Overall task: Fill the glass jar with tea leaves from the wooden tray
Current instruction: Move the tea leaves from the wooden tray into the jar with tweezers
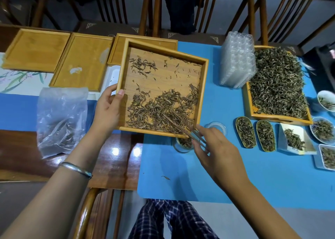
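Mid-transfer: left hand [108,108] gripping tilted wooden tray [204,86], right hand [215,148] pinching tweezers [183,124] among tea leaves [159,110]. Next: sweep toward glass jar [183,144] under tray's near corner.

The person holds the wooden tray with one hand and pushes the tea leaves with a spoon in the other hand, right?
Not a spoon. The head view shows the right hand holding wooden tongs in the tea leaves. The left hand does hold the wooden tray.
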`<state>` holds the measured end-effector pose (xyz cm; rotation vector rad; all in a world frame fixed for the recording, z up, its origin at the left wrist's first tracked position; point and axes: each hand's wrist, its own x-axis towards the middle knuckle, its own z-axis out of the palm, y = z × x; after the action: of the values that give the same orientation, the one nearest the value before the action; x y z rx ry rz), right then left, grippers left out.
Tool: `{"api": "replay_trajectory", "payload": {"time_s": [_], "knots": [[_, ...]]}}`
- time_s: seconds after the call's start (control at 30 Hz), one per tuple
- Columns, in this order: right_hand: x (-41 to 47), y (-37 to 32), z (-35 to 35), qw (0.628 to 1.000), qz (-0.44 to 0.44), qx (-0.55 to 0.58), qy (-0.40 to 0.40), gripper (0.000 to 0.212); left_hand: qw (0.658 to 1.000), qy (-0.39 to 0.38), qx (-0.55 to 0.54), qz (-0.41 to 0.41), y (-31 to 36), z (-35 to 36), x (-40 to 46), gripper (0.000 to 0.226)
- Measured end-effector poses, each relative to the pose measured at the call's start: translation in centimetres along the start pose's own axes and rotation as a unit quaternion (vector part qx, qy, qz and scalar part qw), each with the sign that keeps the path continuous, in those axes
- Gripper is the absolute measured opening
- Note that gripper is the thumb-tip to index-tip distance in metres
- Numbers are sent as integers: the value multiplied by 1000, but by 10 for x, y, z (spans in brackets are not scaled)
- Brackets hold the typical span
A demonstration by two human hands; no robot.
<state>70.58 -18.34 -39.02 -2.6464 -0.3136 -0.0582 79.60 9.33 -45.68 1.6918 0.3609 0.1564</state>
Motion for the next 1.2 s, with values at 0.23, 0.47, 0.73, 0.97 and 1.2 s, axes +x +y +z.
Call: {"api": "replay_trajectory", "payload": {"time_s": [0.23,0.47,0.73,0.97,1.2], "knots": [[1,0,10,999,8,3,-33,31,1000,-1,12,0,1,0,2,21],[-13,14,10,1000,-2,-4,-13,29,1000,1,7,-3,4,3,4,23],[-25,25,5,999,28,26,-4,24,1000,1,9,-12,0,0,7,27],[-35,28,-7,998,58,24,-29,21,1000,-4,5,-7,0,0,6,30],[-37,30,-18,997,69,34,-18,18,1000,6,5,-6,0,2,7,25]]}}
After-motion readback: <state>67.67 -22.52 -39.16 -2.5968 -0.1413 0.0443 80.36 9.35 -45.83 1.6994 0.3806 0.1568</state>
